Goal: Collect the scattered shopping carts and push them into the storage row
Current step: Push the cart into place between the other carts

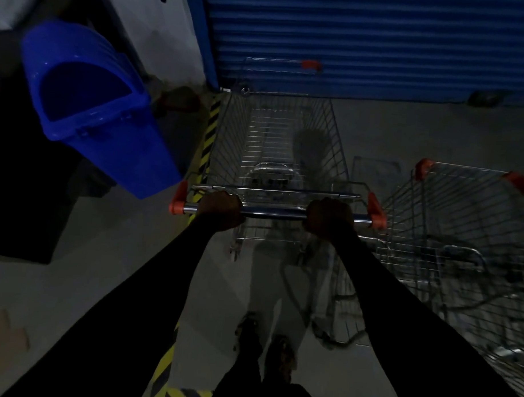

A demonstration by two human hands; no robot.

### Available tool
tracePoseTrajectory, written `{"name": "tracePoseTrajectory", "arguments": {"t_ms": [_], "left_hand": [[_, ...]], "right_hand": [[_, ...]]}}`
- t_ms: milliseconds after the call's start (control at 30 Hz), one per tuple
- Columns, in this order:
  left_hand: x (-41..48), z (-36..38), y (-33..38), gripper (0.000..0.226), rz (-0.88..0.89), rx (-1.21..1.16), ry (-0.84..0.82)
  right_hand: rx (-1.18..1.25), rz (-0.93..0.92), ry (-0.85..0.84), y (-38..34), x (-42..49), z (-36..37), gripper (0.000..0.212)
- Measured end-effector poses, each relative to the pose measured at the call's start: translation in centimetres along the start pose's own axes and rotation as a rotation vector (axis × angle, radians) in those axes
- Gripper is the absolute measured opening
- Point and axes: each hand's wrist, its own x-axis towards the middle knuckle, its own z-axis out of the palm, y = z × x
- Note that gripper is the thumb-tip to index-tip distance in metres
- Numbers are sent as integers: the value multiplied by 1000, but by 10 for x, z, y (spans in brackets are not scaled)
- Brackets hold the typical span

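A wire shopping cart (274,139) stands straight ahead of me, its empty basket pointing at a blue roller shutter. Its chrome handle bar (273,213) has orange end caps. My left hand (220,210) grips the bar near its left end and my right hand (330,218) grips it near its right end. Ahead of this cart, against the shutter, the handle of another cart (310,65) shows faintly. A further wire cart (467,235) stands close on my right, beside the one I hold.
A blue swing-lid bin (92,103) stands to the left of the cart. Yellow-and-black hazard tape (208,137) runs along the floor at the cart's left side and behind my feet. The blue shutter (379,39) closes off the far end. The scene is dim.
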Motion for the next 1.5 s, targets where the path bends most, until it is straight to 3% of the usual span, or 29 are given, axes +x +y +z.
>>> {"name": "tracePoseTrajectory", "arguments": {"t_ms": [100,167,267,433,533,767,1300,1500], "left_hand": [[-8,-19,3,35,-2,-48,-120],[-13,-24,7,35,4,-104,-42],[-25,-24,10,32,-51,-202,-73],[-60,29,10,35,-16,-148,-44],[-101,1,24,35,-15,-141,-126],[-186,27,25,37,40,-142,78],[-305,75,18,30,90,-56,80],[-335,97,27,39,97,-73,189]], "right_hand": [[-21,11,31,-3,0,3,41],[-40,9,44,-5,-5,4,39],[-14,-4,-5,-9,-18,4,40],[-7,-9,-49,-17,-60,5,38],[-44,-21,-22,-23,-90,11,37],[21,-51,32,-55,-156,32,37],[-14,-67,-53,-118,-289,58,44],[-9,-25,-44,-125,-328,59,41]]}}
